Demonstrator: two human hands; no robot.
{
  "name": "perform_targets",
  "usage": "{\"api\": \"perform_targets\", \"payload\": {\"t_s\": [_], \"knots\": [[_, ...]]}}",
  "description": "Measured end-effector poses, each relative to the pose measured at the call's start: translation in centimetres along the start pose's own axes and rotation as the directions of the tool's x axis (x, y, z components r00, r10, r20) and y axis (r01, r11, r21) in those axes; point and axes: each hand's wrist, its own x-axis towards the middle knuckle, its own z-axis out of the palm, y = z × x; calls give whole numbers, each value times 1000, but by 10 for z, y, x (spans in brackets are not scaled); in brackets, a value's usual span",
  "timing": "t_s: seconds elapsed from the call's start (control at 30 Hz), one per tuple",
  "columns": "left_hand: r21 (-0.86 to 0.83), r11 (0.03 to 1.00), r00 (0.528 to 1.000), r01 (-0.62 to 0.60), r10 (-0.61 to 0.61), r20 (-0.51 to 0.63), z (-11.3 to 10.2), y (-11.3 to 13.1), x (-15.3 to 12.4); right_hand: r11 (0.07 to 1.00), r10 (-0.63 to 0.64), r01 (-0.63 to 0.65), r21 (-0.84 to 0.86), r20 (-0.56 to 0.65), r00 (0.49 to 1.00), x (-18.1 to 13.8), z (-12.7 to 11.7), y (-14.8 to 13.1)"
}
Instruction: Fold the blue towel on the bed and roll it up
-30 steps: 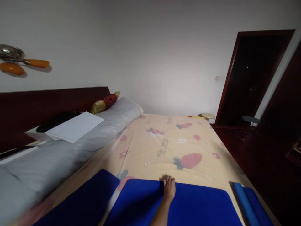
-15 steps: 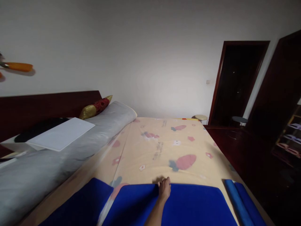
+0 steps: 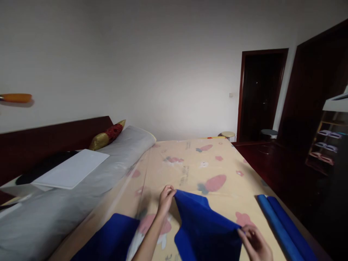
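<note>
A dark blue cloth [image 3: 202, 221] is lifted off the bed and hangs in folds between my hands. My left hand [image 3: 166, 197] pinches its upper left corner, fingers closed. At the cloth's right corner, my right hand [image 3: 255, 243] is closed on the edge between thumb and fingers. The lower part of the cloth runs out of view at the bottom. Left of my left forearm lies a second blue cloth piece [image 3: 108, 239], flat on the bed.
The bed has a cream patterned sheet [image 3: 174, 174]. Two blue rolls [image 3: 282, 228] lie along its right side. A long grey pillow [image 3: 95, 195] with a white board [image 3: 73, 168] on it lines the headboard. Stools [image 3: 227, 134] and a shoe rack [image 3: 324, 145] stand beyond.
Half a second ago the blue cloth lay flat with one hand at its far edge. Now both hands grip it, and it is raised and folded between them.
</note>
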Motion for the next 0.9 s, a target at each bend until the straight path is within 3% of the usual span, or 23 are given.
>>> {"api": "perform_targets", "payload": {"t_s": [0.03, 0.1, 0.23, 0.43, 0.63, 0.77, 0.9], "knots": [[-37, 999, 1000, 4, -3, 31, -15, 11, -8, 988, 101, -96, 120, -36, 994, 9, -12, -7], [-94, 995, 994, 21, -11, 106, -41, 34, -27, 953, 194, -192, 235, 16, 981, 32, -32, -24], [-95, 995, 971, 38, -14, 238, -80, 78, -66, 960, 177, -216, 181, 210, 962, 68, -66, -58], [76, 997, 987, -27, 14, 159, -113, 113, -102, 982, 142, -171, 74, 302, 943, 82, -101, -96], [155, 982, 991, -106, 91, 98, -126, 121, -119, 982, 161, -182, 43, 305, 939, 90, -120, -114], [168, 983, 988, -81, 57, 140, -116, 104, -111, 979, 153, -188, 72, 344, 926, 102, -108, -87], [102, 992, 969, -79, 52, 243, -87, 72, -83, 984, 155, -177, 12, 424, 892, 115, -75, -50]]}}
